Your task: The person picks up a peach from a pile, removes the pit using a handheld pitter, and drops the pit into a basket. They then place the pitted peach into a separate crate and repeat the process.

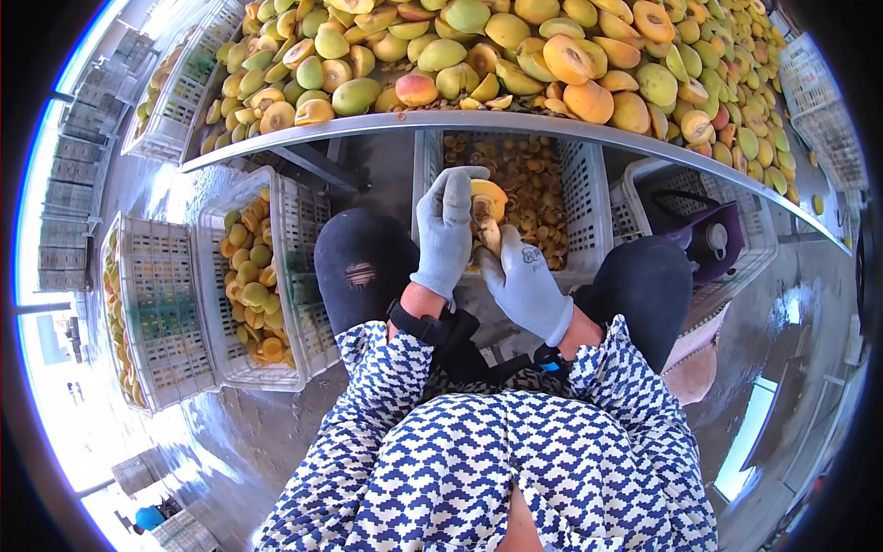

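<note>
My left hand point(443, 230), in a grey glove, is closed around a yellow peach half point(490, 194) above my lap. Its cut side is turned partly toward my right hand. My right hand point(531, 291), gloved too, grips a short hand tool with a light brown handle point(493, 239). The tool's upper end meets the peach's hollow, and its working tip is hidden there. Below both hands stands a white crate point(587, 202) holding brown and orange pits and scraps.
A metal-edged table point(386, 120) heaped with peach halves point(441, 55) spans the front. Crates of peach halves point(253, 276) stand at my left. On the right, another crate point(635, 198) has a purple container point(713, 241) in it. The floor point(207, 442) looks wet.
</note>
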A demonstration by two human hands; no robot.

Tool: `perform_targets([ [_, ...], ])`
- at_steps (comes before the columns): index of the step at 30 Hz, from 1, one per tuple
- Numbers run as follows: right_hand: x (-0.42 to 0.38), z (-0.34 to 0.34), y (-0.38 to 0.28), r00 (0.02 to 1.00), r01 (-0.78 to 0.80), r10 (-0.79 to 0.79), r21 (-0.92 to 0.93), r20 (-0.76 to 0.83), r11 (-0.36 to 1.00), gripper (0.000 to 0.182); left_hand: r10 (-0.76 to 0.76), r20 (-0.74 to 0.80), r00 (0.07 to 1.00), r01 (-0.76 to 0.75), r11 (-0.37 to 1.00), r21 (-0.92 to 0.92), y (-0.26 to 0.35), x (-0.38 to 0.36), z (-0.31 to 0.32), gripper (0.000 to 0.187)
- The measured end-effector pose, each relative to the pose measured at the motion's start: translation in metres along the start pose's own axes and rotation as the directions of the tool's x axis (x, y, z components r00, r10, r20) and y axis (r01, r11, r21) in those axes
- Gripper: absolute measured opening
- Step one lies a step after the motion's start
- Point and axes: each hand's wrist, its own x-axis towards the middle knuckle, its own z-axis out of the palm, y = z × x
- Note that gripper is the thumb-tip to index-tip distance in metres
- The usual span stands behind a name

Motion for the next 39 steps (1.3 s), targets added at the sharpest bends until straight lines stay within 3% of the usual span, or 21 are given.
perform_targets([
  [4, 0.006, -0.018, -0.015, 0.97, -0.204, 0.155, 0.277, 0.188, 0.939, 0.021, 0.036, 0.056, 0.998, -0.041, 0.995, 0.095, -0.003, -0.002, -0.005, 0.048],
  [6, 0.013, -0.038, -0.026, 0.651, -0.757, 0.297, 0.569, 0.698, 0.322, 0.024, -0.078, 0.12, 0.99, 0.085, 0.995, -0.047, -0.001, -0.002, -0.007, 0.043],
  [7, 0.013, -0.043, -0.025, 0.654, -0.755, 0.295, 0.571, 0.697, 0.324, 0.024, -0.105, 0.203, 0.973, 0.132, 0.984, -0.123, 0.002, -0.002, -0.008, 0.049],
  [9, 0.011, -0.05, -0.023, 0.58, -0.809, 0.069, 0.583, 0.812, -0.068, 0.033, -0.154, 0.23, 0.961, 0.196, 0.966, -0.17, 0.005, -0.001, -0.006, 0.052],
  [12, 0.008, -0.054, -0.019, 0.627, -0.776, -0.027, 0.621, 0.779, -0.113, 0.034, -0.24, 0.265, 0.934, 0.315, 0.902, -0.295, -0.001, 0.0, -0.005, 0.054],
  [14, 0.007, -0.059, -0.021, 0.652, -0.756, -0.007, 0.65, 0.758, -0.081, 0.035, -0.349, 0.11, 0.931, 0.356, 0.796, -0.489, -0.003, 0.004, -0.011, 0.052],
  [18, 0.01, -0.061, -0.016, 0.709, -0.702, 0.233, 0.696, 0.665, 0.151, 0.032, -0.373, -0.029, 0.928, 0.344, 0.881, -0.324, 0.03, 0.003, -0.025, 0.049],
  [20, 0.013, -0.061, -0.008, 0.801, -0.584, 0.418, 0.403, 0.429, 0.705, 0.03, -0.387, -0.172, 0.906, 0.342, 0.908, -0.244, 0.053, -0.001, -0.048, 0.045],
  [21, 0.006, -0.051, 0.019, 0.951, -0.252, 0.232, 0.078, 0.203, 0.965, 0.028, -0.024, -0.199, 0.98, 0.041, 0.995, 0.085, 0.063, -0.01, -0.066, 0.045],
  [22, 0.004, -0.06, 0.015, 0.955, -0.258, 0.245, 0.062, 0.167, 0.964, 0.028, -0.142, -0.286, 0.948, 0.125, 0.989, -0.077, 0.081, -0.015, -0.091, 0.042],
  [23, 0.005, -0.065, 0.006, 0.93, -0.342, 0.307, 0.171, 0.2, 0.924, 0.028, -0.044, -0.465, 0.884, -0.065, 0.974, -0.215, 0.081, -0.013, -0.124, 0.039],
  [25, 0.01, -0.078, -0.008, 0.914, -0.391, 0.333, 0.28, 0.234, 0.877, 0.027, 0.088, -0.665, 0.742, 0.069, 0.976, 0.206, 0.105, -0.032, -0.19, 0.042],
  [26, 0.013, -0.083, -0.01, 0.919, -0.385, 0.331, 0.297, 0.215, 0.874, 0.027, 0.423, -0.385, 0.82, -0.073, 0.744, 0.664, 0.07, -0.029, -0.282, 0.047],
  [27, 0.015, -0.086, -0.011, 0.912, -0.404, 0.353, 0.312, 0.21, 0.86, 0.027, 0.479, -0.347, 0.806, 0.11, 0.456, 0.883, 0.078, -0.039, -0.28, 0.05],
  [28, 0.015, -0.087, -0.01, 0.904, -0.424, 0.373, 0.326, 0.211, 0.845, 0.027, 0.486, -0.338, 0.806, 0.105, 0.444, 0.89, 0.086, -0.039, -0.27, 0.05],
  [30, 0.018, -0.089, -0.007, 0.916, -0.4, 0.363, 0.358, 0.169, 0.843, 0.025, 0.548, -0.17, 0.819, 0.198, 0.008, 0.98, 0.098, -0.026, -0.237, 0.05],
  [31, 0.019, -0.093, -0.012, 0.893, -0.441, 0.425, 0.465, 0.145, 0.768, 0.025, 0.56, -0.084, 0.824, 0.009, 0.136, 0.991, 0.106, -0.009, -0.203, 0.047],
  [33, 0.022, -0.102, -0.011, 0.864, -0.446, 0.496, 0.593, 0.088, 0.67, 0.024, 0.106, -0.187, 0.977, 0.048, 0.738, 0.673, 0.118, 0.025, -0.122, 0.046],
  [35, 0.017, -0.105, 0.004, 0.844, -0.423, 0.535, 0.653, 0.033, 0.628, 0.023, 0.256, 0.043, 0.966, -0.213, 0.688, 0.694, 0.103, 0.056, -0.055, 0.037],
  [38, 0.009, -0.11, 0.026, 0.789, -0.41, 0.614, 0.719, -0.03, 0.562, 0.023, 0.106, 0.165, 0.981, -0.188, 0.754, 0.629, 0.068, 0.104, 0.016, 0.031],
  [39, 0.006, -0.112, 0.03, 0.796, -0.364, 0.596, 0.7, -0.108, 0.614, 0.023, 0.161, 0.204, 0.966, -0.259, 0.673, 0.693, 0.066, 0.11, 0.042, 0.033],
])
